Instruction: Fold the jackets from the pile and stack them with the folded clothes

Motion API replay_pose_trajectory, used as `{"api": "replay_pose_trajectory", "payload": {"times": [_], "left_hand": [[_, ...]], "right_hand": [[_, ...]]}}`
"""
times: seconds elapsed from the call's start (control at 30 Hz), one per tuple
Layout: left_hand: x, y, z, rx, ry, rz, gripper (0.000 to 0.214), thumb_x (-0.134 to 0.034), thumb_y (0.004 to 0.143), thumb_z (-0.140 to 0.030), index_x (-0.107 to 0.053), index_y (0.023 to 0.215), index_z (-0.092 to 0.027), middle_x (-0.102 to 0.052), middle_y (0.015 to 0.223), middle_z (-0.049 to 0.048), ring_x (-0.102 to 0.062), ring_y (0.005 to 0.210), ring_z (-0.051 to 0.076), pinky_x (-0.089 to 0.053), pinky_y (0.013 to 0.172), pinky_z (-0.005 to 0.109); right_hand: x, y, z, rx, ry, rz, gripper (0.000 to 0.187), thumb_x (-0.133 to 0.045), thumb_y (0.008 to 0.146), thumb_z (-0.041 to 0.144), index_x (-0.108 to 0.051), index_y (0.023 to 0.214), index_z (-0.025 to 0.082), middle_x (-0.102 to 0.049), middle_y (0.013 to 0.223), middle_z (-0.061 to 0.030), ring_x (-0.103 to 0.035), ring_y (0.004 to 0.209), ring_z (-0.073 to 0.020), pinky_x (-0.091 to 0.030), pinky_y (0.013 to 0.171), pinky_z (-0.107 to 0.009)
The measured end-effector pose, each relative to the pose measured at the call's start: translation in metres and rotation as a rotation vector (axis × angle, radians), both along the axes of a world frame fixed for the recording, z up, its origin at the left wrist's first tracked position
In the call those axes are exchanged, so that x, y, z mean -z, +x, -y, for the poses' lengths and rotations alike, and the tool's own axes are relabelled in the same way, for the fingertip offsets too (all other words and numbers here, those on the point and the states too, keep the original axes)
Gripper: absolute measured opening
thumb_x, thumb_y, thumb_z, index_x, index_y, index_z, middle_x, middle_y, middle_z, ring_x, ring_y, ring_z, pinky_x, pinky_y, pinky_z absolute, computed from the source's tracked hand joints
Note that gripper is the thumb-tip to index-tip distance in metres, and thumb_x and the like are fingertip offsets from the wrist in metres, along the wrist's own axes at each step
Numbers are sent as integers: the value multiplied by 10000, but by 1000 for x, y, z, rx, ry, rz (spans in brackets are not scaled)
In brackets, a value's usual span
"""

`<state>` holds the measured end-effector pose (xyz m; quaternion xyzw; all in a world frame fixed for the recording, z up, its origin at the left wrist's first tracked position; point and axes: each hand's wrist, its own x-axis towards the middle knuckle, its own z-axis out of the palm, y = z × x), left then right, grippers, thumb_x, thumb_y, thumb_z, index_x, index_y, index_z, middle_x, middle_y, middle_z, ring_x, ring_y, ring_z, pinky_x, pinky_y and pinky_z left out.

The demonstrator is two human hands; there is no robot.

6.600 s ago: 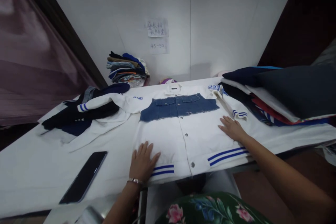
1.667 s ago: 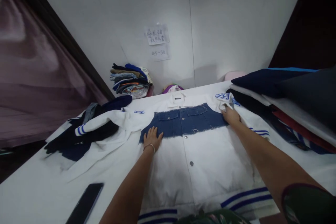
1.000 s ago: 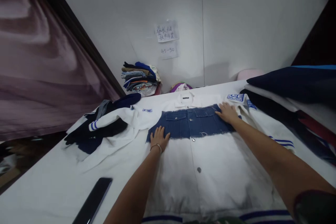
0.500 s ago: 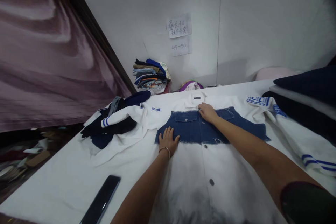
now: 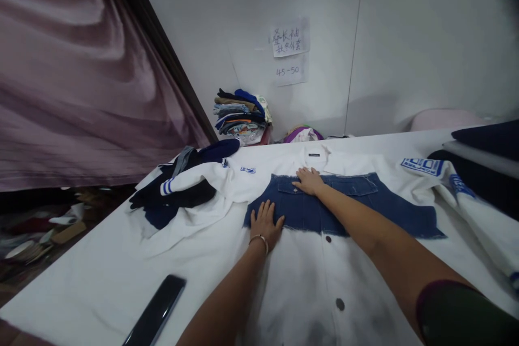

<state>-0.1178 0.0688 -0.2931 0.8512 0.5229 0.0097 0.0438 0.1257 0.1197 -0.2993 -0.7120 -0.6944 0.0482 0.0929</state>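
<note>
The fingers [image 5: 267,215] of the left hand [image 5: 265,225] lie spread and released on the denim yoke [image 5: 389,215] of a white jacket [image 5: 357,303], just above its frayed edge, with a bracelet [image 5: 258,238] at the wrist. The right hand [image 5: 308,181] is open too, gripping nothing, its fingertips just below the collar [image 5: 314,154]. Flat, spread fingers like these should press the cloth evenly without puckering it. The jacket lies face up across a white table [image 5: 81,286], one striped sleeve [image 5: 182,184] bunched over dark clothes [image 5: 174,200]. A phone [image 5: 156,311] lies nearby, and folded clothes [image 5: 241,116] stack beyond the table.
</note>
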Motion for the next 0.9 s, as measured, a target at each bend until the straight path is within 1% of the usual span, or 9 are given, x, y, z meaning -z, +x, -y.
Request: {"api": "replay_pose_trajectory", "payload": {"times": [0.1,0.2,0.33,0.43,0.53,0.63,0.7,0.77,0.9], "left_hand": [[0,0,0,-2,10,-8,606,-292,924,-512,-346,1444,-205,-262,1543,34,-175,1432,219,-128,1160,502],[2,0,-1,-1,12,-10,610,-293,924,-510,-346,1445,-197,-262,1542,38,-176,1432,221,-121,1160,505],[3,-1,-3,2,6,-7,615,-289,923,-519,-344,1447,-202,-257,1543,42,-175,1432,228,-118,1158,509],[4,-1,-4,4,7,-12,617,-292,923,-518,-342,1449,-199,-257,1543,50,-176,1431,235,-128,1155,513],[3,0,-4,9,19,-7,612,-292,925,-516,-348,1447,-203,-256,1543,54,-177,1431,235,-128,1153,507],[1,0,-4,4,18,-14,601,-296,927,-508,-356,1443,-205,-253,1543,50,-182,1429,232,-124,1153,503],[0,1,-4,-2,13,-27,595,-303,927,-497,-356,1443,-205,-248,1544,49,-184,1429,230,-126,1152,504],[0,1,-4,0,12,-36,595,-307,928,-491,-352,1445,-200,-247,1544,52,-185,1429,229,-128,1151,505],[1,2,-5,-1,15,-47,604,-302,930,-493,-345,1447,-184,-250,1543,54,-180,1430,225,-129,1153,504]], "right_hand": [[-1,-8,4,13,7,-9,562,-324,933,513,-474,1322,136,-389,1459,-167,-293,1371,-291,-175,1104,-506],[-6,-7,5,1,4,-26,545,-352,927,518,-493,1309,156,-404,1456,-144,-322,1362,-262,-234,1098,-440],[-16,19,10,70,60,-32,547,-312,947,488,-407,1384,174,-319,1512,-115,-222,1410,-230,-167,1134,-411],[-16,48,19,201,77,-27,593,-268,958,452,-312,1430,95,-205,1543,-177,-127,1431,-281,-106,1135,-485],[-7,68,26,251,9,-43,602,-294,944,485,-381,1386,87,-271,1513,-201,-204,1407,-313,-185,1101,-523],[0,76,26,239,-36,-63,593,-317,924,539,-446,1347,143,-346,1491,-152,-271,1385,-287,-254,1083,-485],[-1,81,23,251,-21,-67,610,-306,923,550,-412,1378,158,-335,1500,-139,-270,1388,-263,-265,1085,-452],[-5,91,23,292,15,-59,642,-288,926,546,-335,1428,147,-286,1523,-139,-228,1405,-253,-237,1102,-441],[-6,127,38,445,66,-13,664,-252,942,483,-235,1462,71,-138,1560,-177,-61,1435,-300,-79,1127,-525]]}}
